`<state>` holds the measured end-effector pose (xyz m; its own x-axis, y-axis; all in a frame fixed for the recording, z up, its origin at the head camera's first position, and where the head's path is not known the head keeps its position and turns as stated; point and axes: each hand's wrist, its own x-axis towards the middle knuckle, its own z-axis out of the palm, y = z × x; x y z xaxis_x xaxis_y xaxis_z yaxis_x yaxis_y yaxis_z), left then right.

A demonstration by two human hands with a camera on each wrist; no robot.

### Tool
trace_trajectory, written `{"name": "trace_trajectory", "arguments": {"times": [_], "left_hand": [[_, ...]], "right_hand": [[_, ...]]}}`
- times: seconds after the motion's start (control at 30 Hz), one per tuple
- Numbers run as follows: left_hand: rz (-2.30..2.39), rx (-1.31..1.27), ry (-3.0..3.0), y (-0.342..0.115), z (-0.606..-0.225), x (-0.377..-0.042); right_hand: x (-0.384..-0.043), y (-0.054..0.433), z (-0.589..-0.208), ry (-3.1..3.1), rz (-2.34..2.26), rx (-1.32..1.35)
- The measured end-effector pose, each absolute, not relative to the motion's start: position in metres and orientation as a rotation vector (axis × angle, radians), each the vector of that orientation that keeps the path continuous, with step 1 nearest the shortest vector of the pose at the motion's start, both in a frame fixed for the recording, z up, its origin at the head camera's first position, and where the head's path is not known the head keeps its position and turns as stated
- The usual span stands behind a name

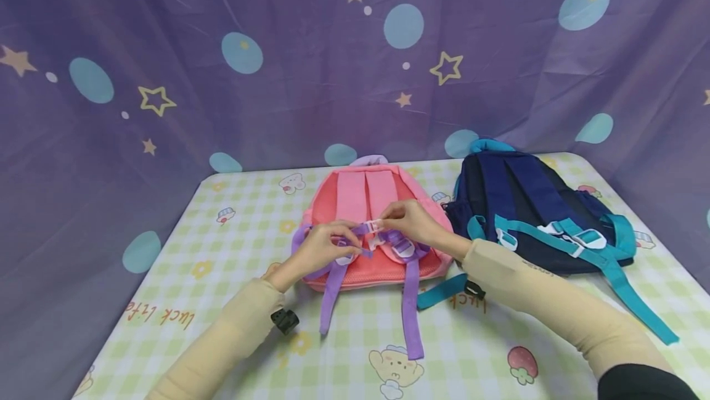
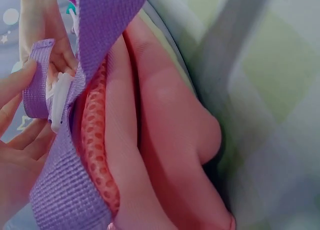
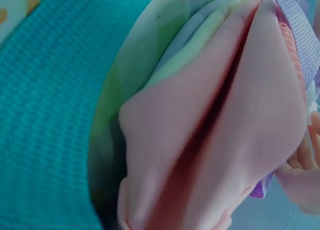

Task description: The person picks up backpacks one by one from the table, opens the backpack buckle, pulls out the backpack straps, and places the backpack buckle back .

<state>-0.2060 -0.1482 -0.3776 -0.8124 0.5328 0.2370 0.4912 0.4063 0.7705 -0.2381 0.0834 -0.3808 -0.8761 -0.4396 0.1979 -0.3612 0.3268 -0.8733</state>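
A pink backpack (image 1: pixel 327 203) lies on the table, its straps upward. Across its middle, my left hand (image 1: pixel 324 244) pinches a purple chest strap (image 1: pixel 362 228); a short strap end (image 2: pixel 37 84) loops by its thumb in the left wrist view. My right hand (image 1: pixel 409 220) pinches the white buckle (image 1: pixel 374 225) at that strap's end. Just below sits another white buckle piece (image 1: pixel 375 241), on the right shoulder strap's side. Two purple strap tails (image 1: pixel 411 314) hang over the pack's lower edge onto the cloth. The right wrist view shows little of the right hand (image 3: pixel 302 165).
A navy backpack (image 1: pixel 532 196) with teal straps (image 1: pixel 638 298) lies to the right, close to the pink one. One teal strap end (image 1: pixel 440 292) reaches under my right forearm. A checked cloth (image 1: pixel 222 252) covers the table; a purple curtain (image 1: pixel 310 67) hangs behind.
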Motion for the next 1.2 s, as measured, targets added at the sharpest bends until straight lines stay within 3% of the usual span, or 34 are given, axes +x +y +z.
{"name": "trace_trajectory", "arguments": {"times": [0.27, 0.8, 1.2], "left_hand": [[1.35, 1.008, 2.539, -0.151, -0.375, -0.207], [1.332, 0.794, 2.733, -0.143, -0.37, -0.222], [1.169, 0.92, 2.684, -0.139, -0.374, -0.233]], "right_hand": [[-0.24, 0.086, -0.383, 2.509, -1.574, -0.788], [-0.239, 0.086, -0.384, 2.482, -1.542, -0.889], [-0.238, 0.085, -0.383, 2.487, -1.528, -0.938]]}}
